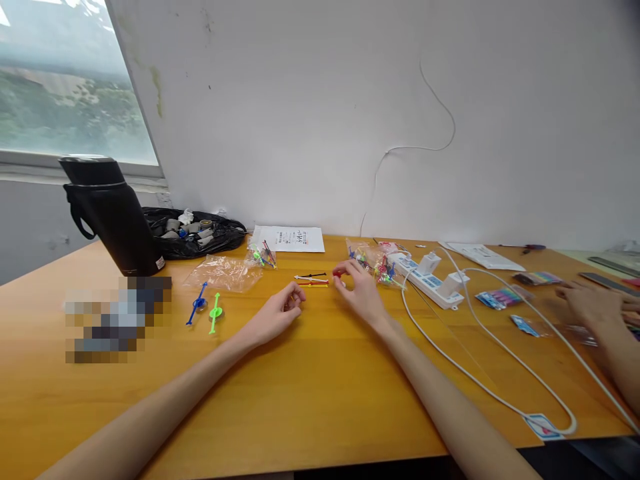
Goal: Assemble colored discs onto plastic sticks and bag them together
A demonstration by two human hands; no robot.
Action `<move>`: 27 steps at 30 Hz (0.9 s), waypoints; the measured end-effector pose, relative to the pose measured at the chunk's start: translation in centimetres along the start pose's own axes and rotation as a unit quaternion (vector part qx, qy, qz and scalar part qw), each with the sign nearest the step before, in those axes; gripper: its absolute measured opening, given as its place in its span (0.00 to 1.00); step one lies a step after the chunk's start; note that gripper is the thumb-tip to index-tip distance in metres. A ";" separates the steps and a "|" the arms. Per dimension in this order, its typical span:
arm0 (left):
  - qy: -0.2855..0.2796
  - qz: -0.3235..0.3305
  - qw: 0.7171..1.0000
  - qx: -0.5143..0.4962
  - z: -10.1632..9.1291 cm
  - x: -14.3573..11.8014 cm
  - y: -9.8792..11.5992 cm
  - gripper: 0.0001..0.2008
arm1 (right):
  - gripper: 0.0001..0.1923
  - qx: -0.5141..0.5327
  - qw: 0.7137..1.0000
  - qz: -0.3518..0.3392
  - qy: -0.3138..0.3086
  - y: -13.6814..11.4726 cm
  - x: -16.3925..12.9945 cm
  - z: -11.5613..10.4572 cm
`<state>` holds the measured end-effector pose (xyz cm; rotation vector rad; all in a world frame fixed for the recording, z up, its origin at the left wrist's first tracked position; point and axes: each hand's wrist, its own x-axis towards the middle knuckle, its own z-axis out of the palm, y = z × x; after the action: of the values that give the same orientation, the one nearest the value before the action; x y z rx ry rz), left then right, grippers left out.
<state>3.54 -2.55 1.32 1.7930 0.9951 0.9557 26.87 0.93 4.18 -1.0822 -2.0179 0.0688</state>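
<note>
My right hand (361, 293) is closed in a pinch near the table's middle, with a small red piece (337, 274) at its fingertips. To its left, my left hand (279, 312) rests with curled fingers; whether anything sits inside them is hidden. Between and just beyond the hands lie several thin plastic arrows (311, 281) in black, white, red and yellow, side by side. Left of my left hand stand two arrow spinners on round bases, a blue spinner (200, 304) and a green spinner (215, 313).
A black flask (113, 217), a black bag (223, 233) of scraps and clear plastic (223, 273) are at left. Bagged spinner parts (387, 270), a power strip (425, 280) and white cables (480, 317) lie right. Another person's hand (595, 303) is at far right.
</note>
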 end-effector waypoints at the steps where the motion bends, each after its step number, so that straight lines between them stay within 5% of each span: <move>1: 0.003 -0.008 1.000 -0.030 0.0 0.0 -0.1 0.10 | 0.07 0.032 0.999 -0.014 -0.011 -1.0 -0.1 0.3; 5: -0.026 -0.013 0.990 -0.142 -0.2 0.1 -0.2 0.20 | 0.05 0.134 0.988 -0.051 -0.053 -4.2 -0.7 1.5; 13: -0.079 -0.002 0.980 -0.184 -0.4 0.3 -0.6 0.15 | 0.03 0.170 0.979 -0.044 -0.106 -5.0 -1.1 2.0; 19: -0.084 -0.002 0.980 -0.180 -0.2 0.5 -0.7 0.14 | 0.10 -0.017 0.998 0.013 -0.057 -1.6 -0.7 2.3; 27: -0.083 -0.011 0.986 -0.144 -0.1 0.4 -0.3 0.15 | 0.14 -0.203 0.974 -0.019 -0.095 -0.3 -1.2 3.8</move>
<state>3.54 -2.11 1.20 1.5860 0.7311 0.8719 24.41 1.12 1.06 -1.3300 -2.2855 -0.2822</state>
